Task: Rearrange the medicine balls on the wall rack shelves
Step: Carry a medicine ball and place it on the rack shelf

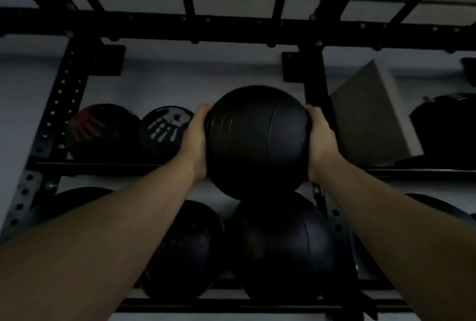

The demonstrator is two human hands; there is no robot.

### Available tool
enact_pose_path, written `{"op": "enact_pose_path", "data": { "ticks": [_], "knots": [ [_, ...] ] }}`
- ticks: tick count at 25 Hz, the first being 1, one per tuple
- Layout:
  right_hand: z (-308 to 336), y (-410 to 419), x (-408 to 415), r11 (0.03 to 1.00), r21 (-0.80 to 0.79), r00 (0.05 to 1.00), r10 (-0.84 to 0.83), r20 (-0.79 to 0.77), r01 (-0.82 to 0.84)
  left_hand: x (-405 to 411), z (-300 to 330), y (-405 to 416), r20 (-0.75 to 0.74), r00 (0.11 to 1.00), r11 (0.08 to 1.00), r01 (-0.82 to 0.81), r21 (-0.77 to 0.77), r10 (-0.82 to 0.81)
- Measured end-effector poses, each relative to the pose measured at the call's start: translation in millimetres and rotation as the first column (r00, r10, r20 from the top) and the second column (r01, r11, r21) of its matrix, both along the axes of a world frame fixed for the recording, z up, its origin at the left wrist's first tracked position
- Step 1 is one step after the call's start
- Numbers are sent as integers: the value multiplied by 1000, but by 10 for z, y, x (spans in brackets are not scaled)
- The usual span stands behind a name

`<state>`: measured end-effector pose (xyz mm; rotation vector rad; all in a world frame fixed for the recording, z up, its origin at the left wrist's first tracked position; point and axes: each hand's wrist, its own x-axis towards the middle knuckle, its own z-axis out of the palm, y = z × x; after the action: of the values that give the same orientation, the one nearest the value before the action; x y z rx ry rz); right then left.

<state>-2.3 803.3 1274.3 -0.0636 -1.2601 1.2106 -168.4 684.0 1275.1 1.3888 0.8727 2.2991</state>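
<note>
Head view, hands (195, 140) clasping black ball (256, 140), shelved balls (164, 131) beside

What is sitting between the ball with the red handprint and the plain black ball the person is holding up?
In the head view, a ball with a white handprint sits on the upper shelf between the red-handprint ball and the held ball, partly behind the left hand.

Black medicine ball (256, 140) raised before upper shelf (103, 165).

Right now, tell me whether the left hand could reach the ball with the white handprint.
Probably not yet: the left hand and the right hand are both clamped on the plain black medicine ball. The white-handprint ball sits just left, unobstructed, once that ball is set down.
</note>
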Motion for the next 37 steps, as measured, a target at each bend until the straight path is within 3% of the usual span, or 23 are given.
{"op": "enact_pose_path", "data": {
  "ticks": [8,14,17,20,22,24,26,28,32,37],
  "knots": [
    [783,1567,-1095,979,168,993,119,-22,-113,-1011,661,1425,-32,991,980,-127,152,133],
    [1043,2170,-1726,973,177,984,162,-70,-148,-1699,1099,2080,-6,972,936,-223,274,233],
    [1239,2289,-1895,967,243,973,-13,-230,71,-1829,1276,2226,3,938,849,-314,424,346],
    [1322,2397,-2065,802,457,909,-243,-339,384,-1873,1335,2401,-119,814,717,-419,557,568],
    [1361,2520,-2244,717,578,915,-372,-154,388,-2032,1358,2601,-237,699,701,-507,501,675],
    [1346,2668,-2403,701,643,858,-497,130,309,-2235,1333,2798,-409,594,719,-613,328,693],
    [1317,2755,-2507,710,651,799,-541,262,268,-2375,1271,2909,-474,579,727,-649,224,663],
    [1323,2763,-2519,677,676,782,-575,241,290,-2406,1237,2907,-423,637,754,-622,212,644],
    [1313,2745,-2487,656,702,792,-570,219,278,-2313,1208,2842,-418,645,757,-623,196,640],
    [1261,2705,-2538,652,680,807,-572,149,336,-2192,1205,2765,-442,525,651,-731,203,727]
  ]
}}
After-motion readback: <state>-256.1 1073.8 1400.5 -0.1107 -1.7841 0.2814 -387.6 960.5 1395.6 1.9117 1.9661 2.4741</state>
